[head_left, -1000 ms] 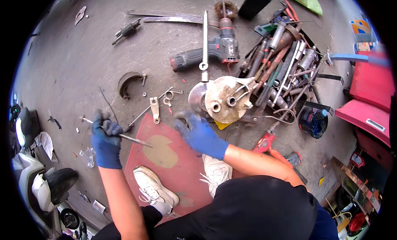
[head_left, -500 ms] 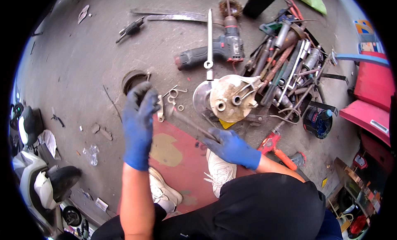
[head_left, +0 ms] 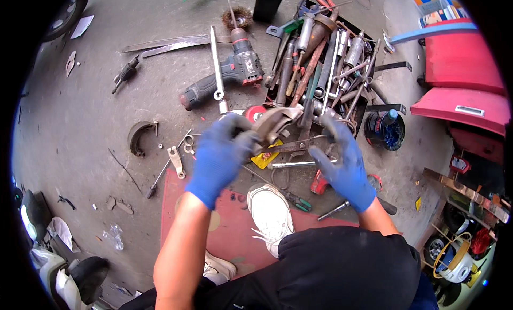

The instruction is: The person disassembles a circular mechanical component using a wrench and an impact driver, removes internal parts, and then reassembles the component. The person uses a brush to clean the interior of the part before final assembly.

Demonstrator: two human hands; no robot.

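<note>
Gloved in blue, my left hand point(head_left: 221, 155) grips a dirty metal brake plate point(head_left: 277, 123), now tilted nearly edge-on. A round red part point(head_left: 254, 113) shows behind it. To the plate's right, my right hand point(head_left: 339, 159) is raised with fingers apart, holding nothing. Under and between the hands are a yellow packet point(head_left: 263, 158), a steel bar point(head_left: 286, 165) and a red tool point(head_left: 318, 184). A curved brake shoe point(head_left: 139, 139) and a small lever arm point(head_left: 176, 161) lie left of my hands. Above them rest a drill point(head_left: 244, 64) and a long wrench point(head_left: 215, 61).
A heaped toolbox point(head_left: 336, 64), a dark pot point(head_left: 390, 131) and a red cabinet point(head_left: 459, 64) stand to the right. My white shoes point(head_left: 269, 214) are on a red mat point(head_left: 224, 235). Scooter parts point(head_left: 48, 262) lie at lower left, a tyre point(head_left: 69, 13) at upper left.
The rod my left hand held is out of it; the plate is now lifted and tipped in that hand. My right hand rose toward it, fingers spreading. The view has shifted.
</note>
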